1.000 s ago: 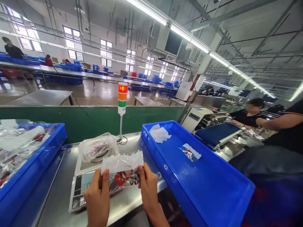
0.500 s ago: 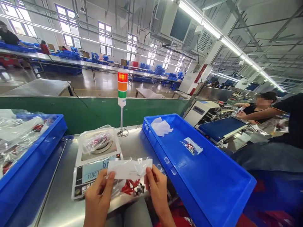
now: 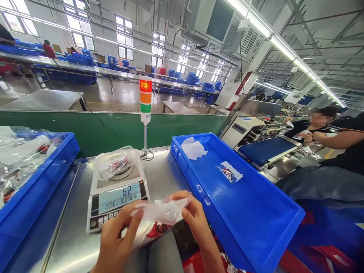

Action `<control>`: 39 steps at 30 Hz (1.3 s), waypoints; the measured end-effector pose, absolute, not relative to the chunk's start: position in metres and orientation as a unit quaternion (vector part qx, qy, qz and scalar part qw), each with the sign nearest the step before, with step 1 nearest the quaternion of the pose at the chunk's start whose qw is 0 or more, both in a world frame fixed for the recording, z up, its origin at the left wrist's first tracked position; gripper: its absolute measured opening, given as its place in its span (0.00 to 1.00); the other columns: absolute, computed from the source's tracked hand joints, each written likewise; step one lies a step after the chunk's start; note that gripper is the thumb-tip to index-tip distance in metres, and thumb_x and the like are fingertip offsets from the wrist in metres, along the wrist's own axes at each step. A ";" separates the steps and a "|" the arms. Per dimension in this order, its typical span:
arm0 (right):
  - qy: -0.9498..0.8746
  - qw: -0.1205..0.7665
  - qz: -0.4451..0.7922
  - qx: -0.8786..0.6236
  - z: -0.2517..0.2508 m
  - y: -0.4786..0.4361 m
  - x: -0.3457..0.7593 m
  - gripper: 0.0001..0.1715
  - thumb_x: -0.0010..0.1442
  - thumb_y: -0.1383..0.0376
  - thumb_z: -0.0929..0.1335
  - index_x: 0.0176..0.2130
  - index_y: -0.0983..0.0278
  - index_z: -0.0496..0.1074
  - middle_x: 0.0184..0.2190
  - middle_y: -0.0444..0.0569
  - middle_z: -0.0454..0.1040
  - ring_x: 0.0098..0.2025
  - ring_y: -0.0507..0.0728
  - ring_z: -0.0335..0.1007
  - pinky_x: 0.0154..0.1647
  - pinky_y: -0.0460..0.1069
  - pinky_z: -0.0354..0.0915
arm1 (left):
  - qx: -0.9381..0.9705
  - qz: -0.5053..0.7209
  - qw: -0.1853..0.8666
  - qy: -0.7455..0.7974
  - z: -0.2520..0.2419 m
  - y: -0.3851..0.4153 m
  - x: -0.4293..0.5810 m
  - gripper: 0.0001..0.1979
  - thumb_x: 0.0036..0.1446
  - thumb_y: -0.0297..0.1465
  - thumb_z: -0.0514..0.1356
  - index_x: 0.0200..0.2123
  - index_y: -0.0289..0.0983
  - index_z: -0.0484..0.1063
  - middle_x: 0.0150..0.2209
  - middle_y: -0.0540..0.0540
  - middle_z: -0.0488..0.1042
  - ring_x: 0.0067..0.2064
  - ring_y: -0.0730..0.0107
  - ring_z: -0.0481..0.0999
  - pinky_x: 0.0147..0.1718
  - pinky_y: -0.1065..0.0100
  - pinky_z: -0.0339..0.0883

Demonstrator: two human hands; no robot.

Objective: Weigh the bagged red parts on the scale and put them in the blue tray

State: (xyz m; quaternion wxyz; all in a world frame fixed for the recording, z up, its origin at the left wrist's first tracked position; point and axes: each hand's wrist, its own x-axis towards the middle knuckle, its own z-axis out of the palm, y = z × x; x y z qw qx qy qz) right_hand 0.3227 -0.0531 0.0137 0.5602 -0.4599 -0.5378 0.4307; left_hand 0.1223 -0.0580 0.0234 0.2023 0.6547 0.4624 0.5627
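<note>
A clear plastic bag [image 3: 166, 212] with a white top strip and red and dark pieces inside is held over my lap. My left hand [image 3: 121, 229] pinches its left end, just in front of the scale. At the right end my right hand [image 3: 192, 212] grips the bag between thumb and fingers. The digital scale [image 3: 119, 197] shows 62 on its upper line. On its pan stands a clear plastic tray [image 3: 104, 161] holding a bagged item [image 3: 118, 165].
At right, a blue bin [image 3: 241, 212] holds a small bag [image 3: 229, 171] and a crumpled white sheet [image 3: 194, 148]. Another blue bin [image 3: 64, 155] full of bags stands left. A signal tower [image 3: 145, 100] rises behind the scale. People work at far right beside a conveyor [image 3: 267, 151].
The bag has tilted and its white top strip has folded and crumpled between my hands. My right hand has turned over its end. The scale's display is less covered.
</note>
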 end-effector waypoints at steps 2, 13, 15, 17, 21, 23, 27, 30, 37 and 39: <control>-0.529 0.515 0.442 -0.510 0.002 -0.056 0.334 0.30 0.53 0.39 0.73 0.30 0.63 0.82 0.25 0.49 0.78 0.27 0.55 0.71 0.29 0.47 0.66 | 0.732 0.539 0.096 0.405 0.002 -0.061 0.119 0.09 0.68 0.33 0.58 0.44 0.42 0.78 0.30 0.52 0.83 0.23 0.77 0.77 0.25 0.77 0.65; -0.617 0.367 0.380 -0.583 -0.019 -0.071 0.358 0.34 0.63 0.39 0.64 0.26 0.64 0.75 0.17 0.42 0.63 0.21 0.50 0.55 0.22 0.45 0.51 | 0.754 0.423 0.245 0.439 -0.030 -0.058 0.134 0.15 0.72 0.36 0.49 0.47 0.41 0.75 0.28 0.53 0.80 0.24 0.75 0.76 0.27 0.76 0.65; -0.632 0.378 0.324 -0.594 -0.021 -0.067 0.359 0.34 0.65 0.40 0.62 0.27 0.63 0.74 0.17 0.41 0.63 0.20 0.50 0.56 0.22 0.45 0.52 | 0.725 0.432 0.230 0.485 -0.027 -0.048 0.129 0.17 0.72 0.39 0.48 0.50 0.40 0.75 0.21 0.55 0.74 0.20 0.74 0.73 0.25 0.75 0.64; -0.637 0.383 0.295 -0.600 -0.023 -0.063 0.363 0.33 0.66 0.40 0.62 0.28 0.63 0.75 0.19 0.43 0.67 0.21 0.51 0.61 0.23 0.45 0.55 | 0.710 0.446 0.165 0.519 -0.019 -0.030 0.116 0.19 0.72 0.42 0.49 0.50 0.39 0.75 0.20 0.54 0.74 0.21 0.72 0.74 0.26 0.73 0.65; -0.625 0.395 0.256 -0.622 -0.025 -0.056 0.381 0.31 0.66 0.41 0.62 0.33 0.61 0.78 0.25 0.46 0.77 0.25 0.54 0.72 0.27 0.44 0.64 | 0.695 0.412 0.037 0.588 0.011 0.022 0.080 0.20 0.70 0.44 0.48 0.43 0.41 0.76 0.40 0.45 0.82 0.38 0.62 0.81 0.36 0.66 0.69; -0.609 0.408 0.217 -0.645 -0.027 -0.053 0.390 0.29 0.66 0.42 0.62 0.36 0.61 0.79 0.29 0.47 0.80 0.28 0.55 0.74 0.30 0.45 0.66 | 0.696 0.387 0.037 0.604 0.024 0.051 0.069 0.16 0.67 0.41 0.51 0.41 0.40 0.75 0.45 0.42 0.81 0.47 0.55 0.79 0.44 0.61 0.70; -0.596 0.421 0.151 -0.667 -0.024 -0.042 0.396 0.29 0.66 0.42 0.62 0.38 0.61 0.79 0.29 0.48 0.80 0.25 0.55 0.71 0.28 0.46 0.65 | 0.686 0.370 0.077 0.622 0.027 0.096 0.069 0.09 0.57 0.35 0.56 0.36 0.38 0.75 0.46 0.37 0.80 0.52 0.49 0.75 0.49 0.56 0.69; -0.605 0.440 0.125 -0.652 -0.011 -0.024 0.381 0.28 0.68 0.44 0.62 0.39 0.61 0.79 0.28 0.47 0.79 0.25 0.55 0.70 0.28 0.46 0.65 | 0.645 0.385 0.117 0.649 0.025 0.114 0.072 0.07 0.53 0.32 0.57 0.25 0.39 0.73 0.34 0.38 0.80 0.43 0.49 0.78 0.45 0.57 0.69; -0.712 0.445 0.084 -0.536 0.043 0.084 0.294 0.21 0.73 0.59 0.60 0.42 0.61 0.79 0.34 0.49 0.82 0.34 0.57 0.76 0.36 0.48 0.66 | 0.454 0.569 0.178 0.662 0.071 0.084 0.020 0.15 0.48 0.44 0.62 0.33 0.39 0.79 0.34 0.41 0.83 0.40 0.52 0.81 0.45 0.56 0.71; -0.759 0.429 0.078 -0.485 0.051 0.115 0.264 0.18 0.72 0.64 0.61 0.43 0.61 0.80 0.42 0.52 0.83 0.43 0.59 0.78 0.44 0.50 0.68 | 0.399 0.631 0.201 0.634 0.087 0.062 0.000 0.20 0.44 0.46 0.65 0.35 0.38 0.80 0.36 0.42 0.83 0.41 0.54 0.82 0.45 0.57 0.74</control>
